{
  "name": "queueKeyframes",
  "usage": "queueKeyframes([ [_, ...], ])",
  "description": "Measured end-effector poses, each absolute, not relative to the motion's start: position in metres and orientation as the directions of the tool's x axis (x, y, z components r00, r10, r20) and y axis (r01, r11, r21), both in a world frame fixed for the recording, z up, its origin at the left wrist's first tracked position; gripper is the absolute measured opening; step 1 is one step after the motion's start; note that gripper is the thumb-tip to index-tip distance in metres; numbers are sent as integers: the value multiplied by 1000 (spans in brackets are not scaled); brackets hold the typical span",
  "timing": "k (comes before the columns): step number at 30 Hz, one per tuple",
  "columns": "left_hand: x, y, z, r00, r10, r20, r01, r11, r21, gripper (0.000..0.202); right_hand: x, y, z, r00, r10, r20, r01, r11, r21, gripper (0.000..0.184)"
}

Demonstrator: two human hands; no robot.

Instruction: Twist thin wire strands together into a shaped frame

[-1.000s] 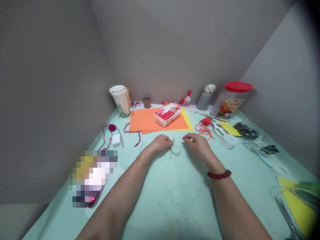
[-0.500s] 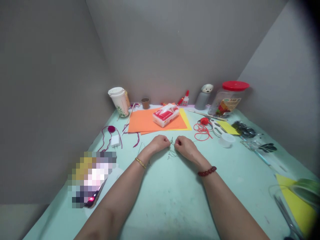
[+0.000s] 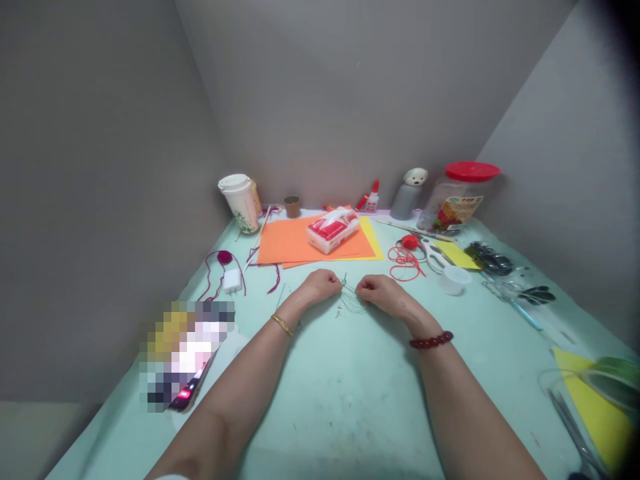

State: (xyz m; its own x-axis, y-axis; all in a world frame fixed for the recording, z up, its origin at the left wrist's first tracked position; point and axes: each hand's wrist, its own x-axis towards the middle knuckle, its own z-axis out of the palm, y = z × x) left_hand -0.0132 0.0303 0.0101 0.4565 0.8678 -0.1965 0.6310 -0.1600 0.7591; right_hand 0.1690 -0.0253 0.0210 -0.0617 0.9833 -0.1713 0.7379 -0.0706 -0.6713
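Though unreadable, the jar label (image 3: 458,215) beyond the left hand (image 3: 319,287) and right hand (image 3: 383,297), both pinching fine wire (image 3: 353,299)

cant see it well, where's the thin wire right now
In the head view, the thin wire loops between the left hand and the right hand, above the pale green mat, on the person's side of the orange paper.
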Motion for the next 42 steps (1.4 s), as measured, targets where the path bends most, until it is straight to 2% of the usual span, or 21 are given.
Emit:
queueKeyframes([
  [3, -13, 29, 11, 422, 892, -164, 628, -157, 763, 18, 172, -26, 21, -55, 984, -167, 747, -70, -661, 12],
  [6, -11, 27, 9, 314, 947, -65, 637, -160, 755, 29, 170, -26, 20, -55, 986, -158, 764, -61, -643, 11],
  [10, -6, 21, 6, 370, 928, 31, 680, -294, 671, 28, 169, -26, 17, -53, 989, -138, 782, -44, -622, 11],
  [15, -5, 19, 7, 360, 933, 4, 769, -300, 565, 19, 171, -25, 15, -62, 989, -134, 783, -35, -621, 11],
  [20, -8, 23, 8, 371, 928, -46, 799, -293, 524, 17, 171, -25, 16, -68, 990, -124, 791, -23, -611, 10],
  [27, -6, 20, 6, 309, 951, -36, 830, -251, 499, 20, 168, -27, 20, -53, 987, -151, 793, -50, -607, 10],
  [30, -6, 20, 6, 308, 951, -31, 817, -248, 521, 19, 168, -27, 21, -44, 987, -155, 804, -57, -592, 11],
  [38, -17, 23, 8, 416, 909, -32, 645, -270, 714, 16, 168, -32, 30, -91, 984, -152, 791, -21, -611, 7],
  [42, -26, 21, 13, 492, 870, 4, 587, -335, 736, 16, 165, -34, 35, -60, 983, -172, 773, -63, -632, 5],
])
